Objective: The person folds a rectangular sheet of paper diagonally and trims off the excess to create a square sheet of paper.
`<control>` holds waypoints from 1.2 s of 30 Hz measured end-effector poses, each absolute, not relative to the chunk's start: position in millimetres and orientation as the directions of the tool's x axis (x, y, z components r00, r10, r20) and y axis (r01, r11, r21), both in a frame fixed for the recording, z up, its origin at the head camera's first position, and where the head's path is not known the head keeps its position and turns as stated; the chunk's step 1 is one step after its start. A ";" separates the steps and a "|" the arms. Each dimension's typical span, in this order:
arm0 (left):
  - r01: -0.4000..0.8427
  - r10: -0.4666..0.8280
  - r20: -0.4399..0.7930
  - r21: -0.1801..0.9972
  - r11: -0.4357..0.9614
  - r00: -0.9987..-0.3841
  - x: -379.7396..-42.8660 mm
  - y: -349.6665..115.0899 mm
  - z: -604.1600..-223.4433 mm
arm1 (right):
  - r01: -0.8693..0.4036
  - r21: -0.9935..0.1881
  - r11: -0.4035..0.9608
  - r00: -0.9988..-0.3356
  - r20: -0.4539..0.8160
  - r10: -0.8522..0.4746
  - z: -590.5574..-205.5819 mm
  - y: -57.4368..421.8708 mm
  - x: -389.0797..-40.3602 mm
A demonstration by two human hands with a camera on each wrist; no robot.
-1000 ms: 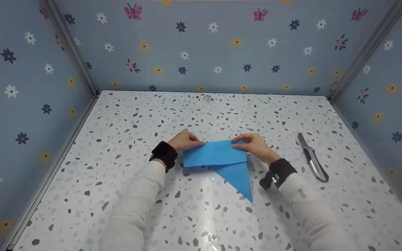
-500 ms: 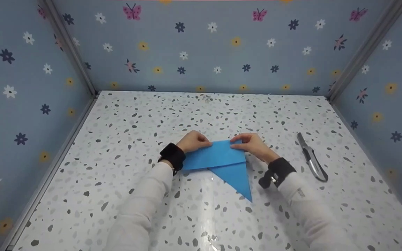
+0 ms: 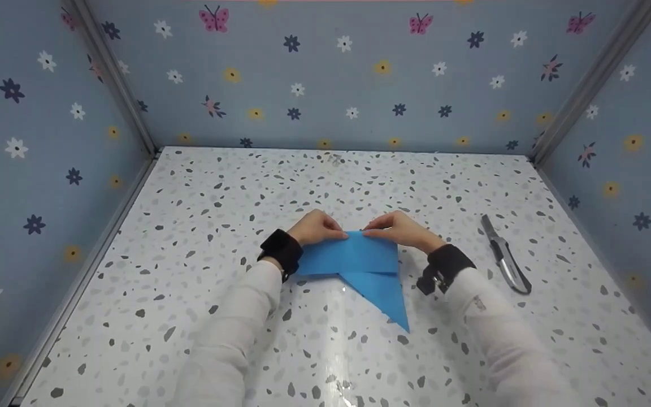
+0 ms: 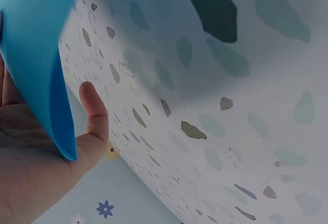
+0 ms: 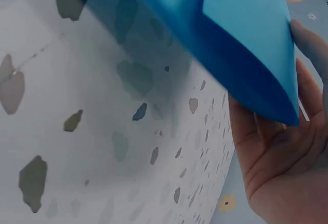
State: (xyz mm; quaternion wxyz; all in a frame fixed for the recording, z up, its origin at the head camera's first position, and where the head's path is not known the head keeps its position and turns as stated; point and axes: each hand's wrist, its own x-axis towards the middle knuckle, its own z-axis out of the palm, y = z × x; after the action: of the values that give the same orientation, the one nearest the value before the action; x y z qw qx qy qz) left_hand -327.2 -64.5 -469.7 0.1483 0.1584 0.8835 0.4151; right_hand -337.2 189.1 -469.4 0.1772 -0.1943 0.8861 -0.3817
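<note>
A folded sheet of blue paper [image 3: 368, 257] is between both hands, with a pointed flap toward the near right. My left hand [image 3: 315, 227] pinches its far edge near the middle, thumb on the near face. Close beside it, my right hand [image 3: 403, 230] pinches the same edge between thumb and fingers. In the left wrist view the paper [image 4: 33, 44] curves over the left palm [image 4: 36, 167], hiding some fingers. The right wrist view shows an open fold in the paper [image 5: 251, 34], its corner over the right palm [image 5: 282, 157].
A utility knife [image 3: 506, 255] with a grey and black handle lies on the speckled table [image 3: 235, 181], right of the right hand. Flower-patterned panels [image 3: 331, 79] enclose the table at the back and both sides.
My left hand has slid right along the paper's far edge, and then my right hand has moved left toward it. The paper's upper layer now reaches slightly lower on the right. The knife stays put.
</note>
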 end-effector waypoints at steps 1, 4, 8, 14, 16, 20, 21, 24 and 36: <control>0.162 0.408 -0.128 0.780 0.604 -0.904 -327.3 -63.5 -469.3 | -0.221 -0.738 0.637 -0.855 -0.168 -0.491 -468.6 186.6 -338.3; 0.173 0.420 -0.125 0.780 0.602 -0.899 -327.7 -61.1 -468.4 | -0.234 -0.728 0.645 -0.835 -0.190 -0.517 -466.4 180.5 -340.9; 0.171 0.428 -0.141 0.773 0.611 -0.893 -328.2 -59.2 -468.2 | -0.233 -0.720 0.654 -0.814 -0.223 -0.536 -463.7 177.5 -343.5; 0.177 0.459 -0.174 0.762 0.623 -0.871 -329.2 -56.5 -468.4 | -0.210 -0.724 0.657 -0.814 -0.244 -0.528 -462.3 177.6 -345.4; 0.191 0.476 -0.172 0.761 0.620 -0.862 -329.5 -55.2 -468.5 | -0.212 -0.725 0.655 -0.813 -0.241 -0.530 -462.8 177.2 -345.7; 0.205 0.486 -0.159 0.763 0.612 -0.859 -329.0 -51.7 -467.6 | -0.238 -0.716 0.656 -0.809 -0.228 -0.542 -462.3 175.7 -345.3; 0.200 0.478 -0.157 0.765 0.612 -0.864 -328.8 -51.0 -467.4 | -0.244 -0.715 0.656 -0.808 -0.224 -0.545 -461.8 175.4 -345.0; 0.189 0.453 -0.146 0.767 0.613 -0.880 -327.8 -49.5 -467.0 | -0.262 -0.709 0.654 -0.804 -0.213 -0.554 -460.2 175.0 -343.6; 0.212 0.467 -0.137 0.756 0.619 -0.874 -325.9 -54.7 -464.5 | -0.188 -0.726 0.661 -0.813 -0.262 -0.519 -461.1 183.7 -344.4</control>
State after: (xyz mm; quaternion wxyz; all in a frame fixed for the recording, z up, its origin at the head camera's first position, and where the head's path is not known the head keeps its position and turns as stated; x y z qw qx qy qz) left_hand -325.9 -54.7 -464.5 0.1624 0.1916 0.8849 0.3923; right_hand -344.4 183.7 -461.1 0.2303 -0.2007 0.8818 -0.3594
